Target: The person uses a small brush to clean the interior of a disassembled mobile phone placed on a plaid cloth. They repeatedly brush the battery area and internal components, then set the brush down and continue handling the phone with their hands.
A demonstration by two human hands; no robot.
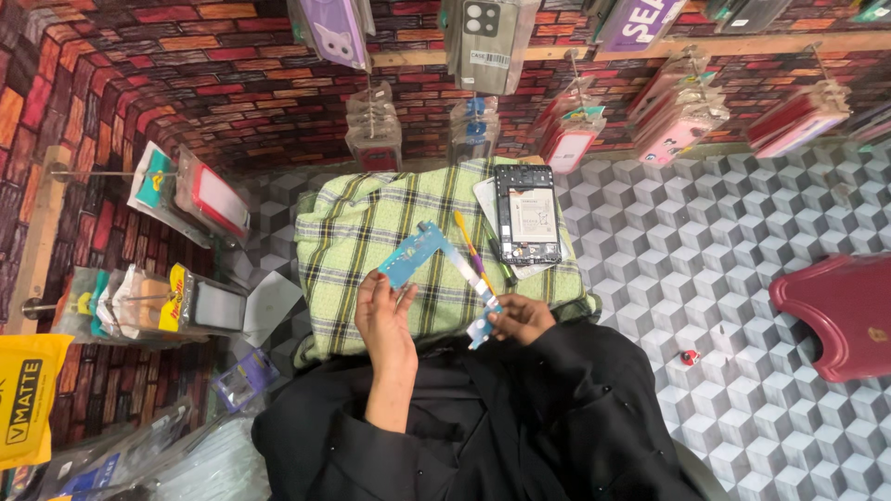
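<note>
We grip a blue flex strip [444, 269] between both hands, left hand [382, 306] and right hand [522, 317], above the checked cloth [371, 232] (opened phone [526, 213] nearby).

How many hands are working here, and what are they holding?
2. The left hand pinches the upper end of a blue flex strip; the right hand holds its lower end, over the checked cloth.

The green checked cloth [371, 232] has open room on its left half. On its right side an opened phone [527, 213] and a yellow tool [469, 243] block the way. Hanging phone cases [374, 130] crowd the far edge.
</note>
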